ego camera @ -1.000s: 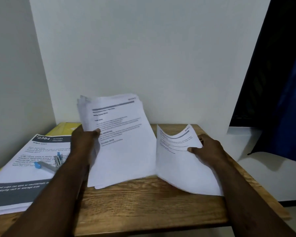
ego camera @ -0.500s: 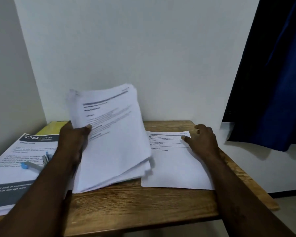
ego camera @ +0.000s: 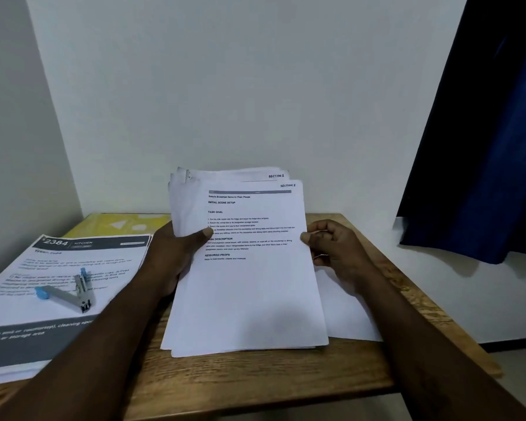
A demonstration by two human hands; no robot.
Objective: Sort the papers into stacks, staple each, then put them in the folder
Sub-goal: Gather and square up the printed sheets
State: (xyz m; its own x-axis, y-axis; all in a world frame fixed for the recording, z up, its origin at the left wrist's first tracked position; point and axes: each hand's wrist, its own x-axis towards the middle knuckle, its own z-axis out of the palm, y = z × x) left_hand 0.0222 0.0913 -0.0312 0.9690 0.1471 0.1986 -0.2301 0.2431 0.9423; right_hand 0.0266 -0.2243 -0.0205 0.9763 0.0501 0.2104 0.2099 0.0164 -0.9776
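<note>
Stapler (ego camera: pixel 64 296): one, laid open on the poster (ego camera: pixel 73 259).
Folder (ego camera: pixel 119 224): one, yellow, partly covered by the poster.
Left hand (ego camera: pixel 176 253): curled round the left edge of the stack (ego camera: pixel 249 293), thumb laid on top.
Stack: one, held tilted above the table (ego camera: pixel 255 384).
Right hand (ego camera: pixel 334 250): the stack's right edge is pinched.
Sheet (ego camera: pixel 349 314): one, laid flat.
Change: the right hand, pressed on the sheet before, is raised to the stack.
</note>
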